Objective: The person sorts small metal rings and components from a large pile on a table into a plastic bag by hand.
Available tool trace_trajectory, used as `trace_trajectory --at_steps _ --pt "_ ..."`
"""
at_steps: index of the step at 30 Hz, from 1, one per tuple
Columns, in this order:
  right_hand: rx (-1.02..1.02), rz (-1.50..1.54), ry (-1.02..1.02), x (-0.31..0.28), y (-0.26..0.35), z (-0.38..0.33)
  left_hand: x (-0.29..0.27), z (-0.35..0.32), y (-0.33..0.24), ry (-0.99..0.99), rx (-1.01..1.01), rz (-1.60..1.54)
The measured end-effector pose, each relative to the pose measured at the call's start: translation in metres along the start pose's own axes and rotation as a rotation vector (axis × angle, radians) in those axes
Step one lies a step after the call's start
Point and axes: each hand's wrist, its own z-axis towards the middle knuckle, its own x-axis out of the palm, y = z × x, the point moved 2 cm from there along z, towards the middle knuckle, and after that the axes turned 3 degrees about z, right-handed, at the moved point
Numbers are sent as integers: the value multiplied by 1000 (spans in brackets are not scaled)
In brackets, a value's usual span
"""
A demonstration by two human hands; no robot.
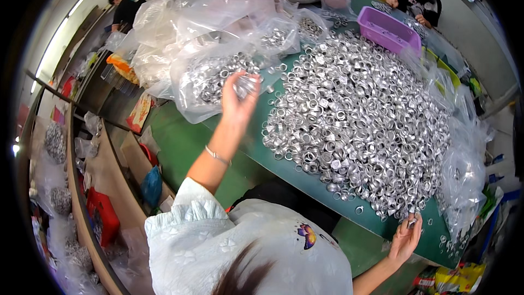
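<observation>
At the left end of the green surface (254,139), I am seeing a clear plastic bag (188,84) bulging with silvery metal rings (210,84), its lower side reaching past the near edge. Over the bag's right side I am holding the left hand (238,97), its forearm slanting up across the near edge and a thin bracelet (218,155) circling the wrist. The fingers are pointing toward the far side, thumb and fingers parting around something bright; blur is smearing them, so I cannot tell how far they are closing or whether they are gripping rings. To the right, a broad pile (355,125) of the same rings is covering most of the surface, spreading from near the far edge almost down to the near one. A purple tray (382,41) is sitting by the pile at the far edge. Toward the near right corner I am bringing the right hand (405,236) in over the near edge, palm turning upward, wrist bending slightly, fingers curling partway. Its fingertips are meeting rings at the pile's lowest tip; I cannot tell whether they are pinching one. Clear plastic sheeting (464,169) is bunching along the right edge, and loose rings (448,245) are scattering near that corner.
</observation>
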Motion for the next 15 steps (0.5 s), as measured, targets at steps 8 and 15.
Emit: trace_trajectory --at_steps 8,15 --pt "-49 -133 -28 12 -13 11 -22 51 -73 -295 406 180" --pt "12 -261 -24 30 -27 8 -57 86 -69 -80 429 279"
